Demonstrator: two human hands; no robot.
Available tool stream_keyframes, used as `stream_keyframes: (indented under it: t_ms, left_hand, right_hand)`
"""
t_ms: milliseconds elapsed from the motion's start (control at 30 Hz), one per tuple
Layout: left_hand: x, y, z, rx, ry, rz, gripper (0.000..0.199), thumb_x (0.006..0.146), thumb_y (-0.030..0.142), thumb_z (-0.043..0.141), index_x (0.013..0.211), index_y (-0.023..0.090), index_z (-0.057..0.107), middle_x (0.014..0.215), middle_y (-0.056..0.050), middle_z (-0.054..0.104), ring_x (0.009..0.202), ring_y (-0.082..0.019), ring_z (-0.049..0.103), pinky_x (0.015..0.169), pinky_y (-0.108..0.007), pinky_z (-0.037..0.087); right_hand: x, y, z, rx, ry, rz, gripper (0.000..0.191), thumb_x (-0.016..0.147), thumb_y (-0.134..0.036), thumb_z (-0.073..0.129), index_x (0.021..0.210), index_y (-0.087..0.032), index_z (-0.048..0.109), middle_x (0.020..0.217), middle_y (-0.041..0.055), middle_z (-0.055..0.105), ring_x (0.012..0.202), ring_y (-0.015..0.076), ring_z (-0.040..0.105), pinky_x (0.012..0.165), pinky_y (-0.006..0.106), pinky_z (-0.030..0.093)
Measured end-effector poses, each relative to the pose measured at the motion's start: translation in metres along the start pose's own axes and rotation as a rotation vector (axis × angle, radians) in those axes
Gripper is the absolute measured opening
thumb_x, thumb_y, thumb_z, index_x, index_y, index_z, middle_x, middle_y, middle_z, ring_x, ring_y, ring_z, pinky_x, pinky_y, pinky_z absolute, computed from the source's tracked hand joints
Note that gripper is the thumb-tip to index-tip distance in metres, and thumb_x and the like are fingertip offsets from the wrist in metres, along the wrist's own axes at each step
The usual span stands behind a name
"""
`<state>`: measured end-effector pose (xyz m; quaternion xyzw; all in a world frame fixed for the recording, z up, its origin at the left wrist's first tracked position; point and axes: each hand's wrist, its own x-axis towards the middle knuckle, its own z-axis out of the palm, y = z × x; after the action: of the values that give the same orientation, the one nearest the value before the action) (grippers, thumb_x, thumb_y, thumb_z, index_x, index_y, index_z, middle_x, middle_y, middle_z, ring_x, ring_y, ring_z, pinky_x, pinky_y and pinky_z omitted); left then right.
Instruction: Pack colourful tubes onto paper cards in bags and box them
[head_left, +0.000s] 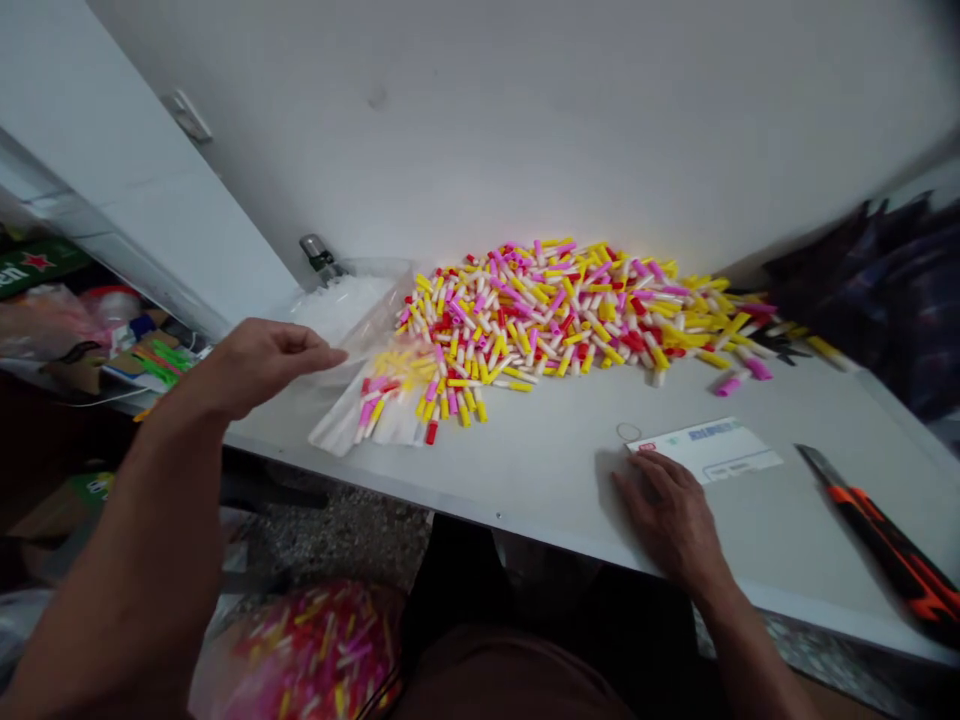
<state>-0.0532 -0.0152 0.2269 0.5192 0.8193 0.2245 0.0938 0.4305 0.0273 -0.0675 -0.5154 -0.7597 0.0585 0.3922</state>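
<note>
- Yellow, pink, red and white plastic tubes [540,320] lie in a long heap on the white tabletop [525,480], its long axis running left to right along the wall, with a few stray pink tubes near the right end.
- A clear plastic bag [337,425] lies flattened at the heap's left end, with tubes spilling from it.
- The left hand [266,368] hangs above the tabletop, its fingers [319,350] loosely extended and slightly curled, pinching nothing. They point rightward toward the clear plastic bag, just short of it.
- The right hand [667,520] rests palm down on the tabletop, its fingers [645,475] spread and holding nothing. Their tips are just beside a white printed card [705,450].
- The left hand is nearer the heap; the right hand sits in front of the heap's right half, well apart from it.
- A thin rubber band [628,431] lies just beyond the right hand, and an orange-and-black utility knife [892,550] lies to its right.
- A blurred bag of coloured tubes [315,640] sits below the tabletop's near edge.
- A clear tub of white material [345,310] stands against the wall, left of the heap.
</note>
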Motion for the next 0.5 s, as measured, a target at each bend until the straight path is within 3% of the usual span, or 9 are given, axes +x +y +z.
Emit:
stream_keyframes:
  t_ms: [67, 100, 167, 233, 300, 367, 433, 500]
  left_hand:
    - [-0.029, 0.002, 0.007, -0.116, -0.047, 0.239, 0.042, 0.077, 0.058, 0.079, 0.076, 0.016, 0.072, 0.068, 0.001, 0.061, 0.065, -0.012, 0.049, 0.061, -0.023, 0.039]
    - [-0.042, 0.003, 0.02, -0.178, -0.093, 0.341, 0.042, 0.079, 0.058, 0.078, 0.077, 0.017, 0.072, 0.071, 0.001, 0.064, 0.068, -0.013, 0.052, 0.066, -0.025, 0.042]
    - [-0.062, 0.004, 0.06, -0.249, -0.166, 0.477, 0.036, 0.087, 0.054, 0.075, 0.078, 0.019, 0.07, 0.074, 0.001, 0.066, 0.071, -0.015, 0.057, 0.069, -0.026, 0.045]
    - [-0.072, 0.001, 0.114, -0.254, -0.197, 0.581, 0.031, 0.094, 0.048, 0.07, 0.08, 0.021, 0.069, 0.082, 0.0, 0.069, 0.078, -0.017, 0.061, 0.075, -0.029, 0.047]
    - [-0.073, -0.007, 0.171, -0.232, -0.255, 0.736, 0.03, 0.099, 0.045, 0.065, 0.081, 0.021, 0.069, 0.083, -0.002, 0.07, 0.086, -0.019, 0.062, 0.086, -0.034, 0.047]
    - [-0.069, -0.016, 0.217, -0.196, -0.275, 0.837, 0.033, 0.102, 0.042, 0.062, 0.078, 0.021, 0.067, 0.078, -0.002, 0.068, 0.081, -0.019, 0.06, 0.087, -0.036, 0.044]
    - [-0.063, -0.026, 0.245, -0.137, -0.293, 0.882, 0.03, 0.102, 0.041, 0.06, 0.081, 0.021, 0.067, 0.08, -0.002, 0.068, 0.083, -0.02, 0.059, 0.085, -0.037, 0.043]
    - [-0.057, -0.032, 0.255, -0.079, -0.314, 0.894, 0.028, 0.102, 0.04, 0.059, 0.083, 0.021, 0.067, 0.083, -0.003, 0.069, 0.086, -0.022, 0.06, 0.085, -0.038, 0.042]
  right_hand:
    - [0.002, -0.014, -0.01, 0.08, 0.086, 0.129, 0.045, 0.099, -0.058, 0.059, 0.117, -0.02, 0.074, 0.124, 0.0162, 0.073, 0.118, 0.0339, 0.067, 0.104, 0.056, 0.053]
    - [0.004, -0.022, -0.015, 0.146, 0.109, 0.211, 0.044, 0.098, -0.057, 0.062, 0.12, -0.021, 0.073, 0.123, 0.0153, 0.074, 0.117, 0.033, 0.068, 0.102, 0.054, 0.054]
    - [0.007, -0.037, -0.023, 0.33, 0.097, 0.355, 0.043, 0.099, -0.055, 0.063, 0.125, -0.022, 0.071, 0.122, 0.0134, 0.074, 0.112, 0.0303, 0.07, 0.096, 0.05, 0.057]
    - [0.01, -0.048, -0.025, 0.494, 0.042, 0.414, 0.042, 0.101, -0.053, 0.061, 0.128, -0.022, 0.068, 0.121, 0.0125, 0.075, 0.108, 0.0281, 0.072, 0.092, 0.046, 0.06]
    - [0.01, -0.052, -0.023, 0.502, 0.012, 0.383, 0.043, 0.099, -0.052, 0.065, 0.129, -0.021, 0.068, 0.121, 0.0129, 0.074, 0.109, 0.0279, 0.072, 0.09, 0.045, 0.061]
    - [0.007, -0.051, -0.019, 0.405, -0.017, 0.264, 0.043, 0.096, -0.049, 0.07, 0.128, -0.021, 0.068, 0.126, 0.0142, 0.071, 0.114, 0.0289, 0.07, 0.094, 0.046, 0.06]
    - [0.001, -0.05, -0.015, 0.286, -0.075, 0.135, 0.036, 0.097, -0.044, 0.069, 0.126, -0.022, 0.07, 0.132, 0.0149, 0.069, 0.121, 0.0295, 0.066, 0.1, 0.047, 0.057]
    - [-0.006, -0.051, -0.012, 0.18, -0.174, 0.035, 0.027, 0.099, -0.037, 0.068, 0.121, -0.023, 0.073, 0.131, 0.0136, 0.069, 0.123, 0.0298, 0.064, 0.105, 0.049, 0.053]
